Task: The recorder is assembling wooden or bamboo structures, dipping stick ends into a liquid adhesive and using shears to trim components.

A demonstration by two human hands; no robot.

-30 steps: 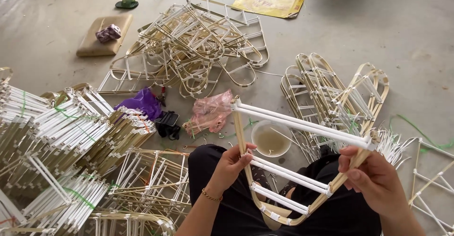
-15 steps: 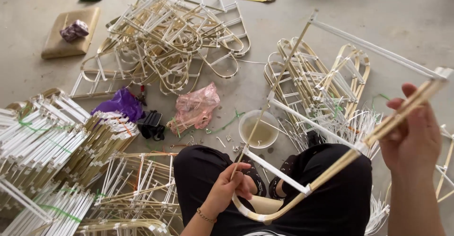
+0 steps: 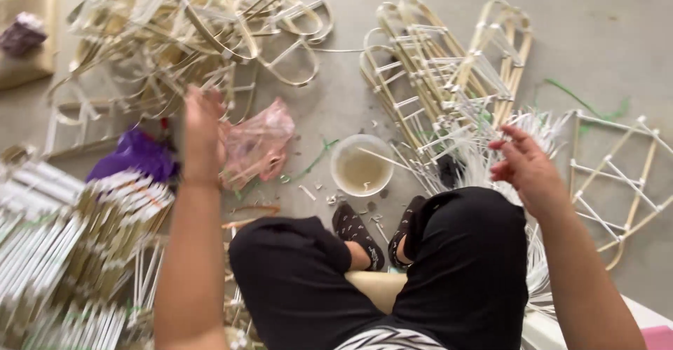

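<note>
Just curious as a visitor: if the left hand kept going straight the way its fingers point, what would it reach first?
Probably the tangled pile of bent cane frames just beyond the left hand; height is unclear.

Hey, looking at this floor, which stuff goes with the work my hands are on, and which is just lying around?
In the work:
left hand
right hand
loose white sticks
stacked frames
bowl of paste

Lying about:
pink bag
purple bag
green string
cardboard piece

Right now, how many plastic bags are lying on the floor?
2: a pink bag beside the left hand, and a purple bag left of it. Others may be hidden under frames.
</note>
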